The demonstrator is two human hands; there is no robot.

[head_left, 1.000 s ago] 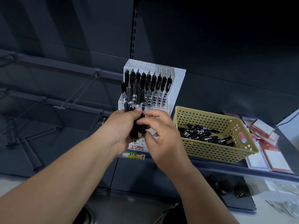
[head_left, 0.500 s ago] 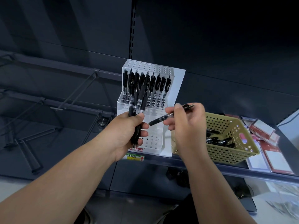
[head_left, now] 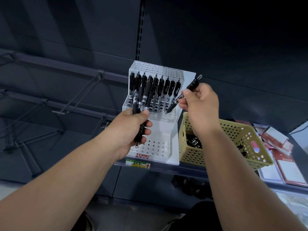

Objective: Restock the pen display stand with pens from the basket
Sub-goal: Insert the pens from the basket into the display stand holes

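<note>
while a bunch of pens [head_left: 143, 99] is gripped in the curled left hand [head_left: 131, 129] before the stand [head_left: 166, 129], one pen [head_left: 174, 105] is pinched tip-down by the right hand [head_left: 200, 105] above a middle-row hole, judged next to be lined up and pushed in, with the basket [head_left: 193, 155] just to the right.

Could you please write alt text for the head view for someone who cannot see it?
The right hand pinches a black pen, tip aimed at the white pen display stand; the left hand grips a bundle of pens. A yellow basket sits beside the stand.
</note>
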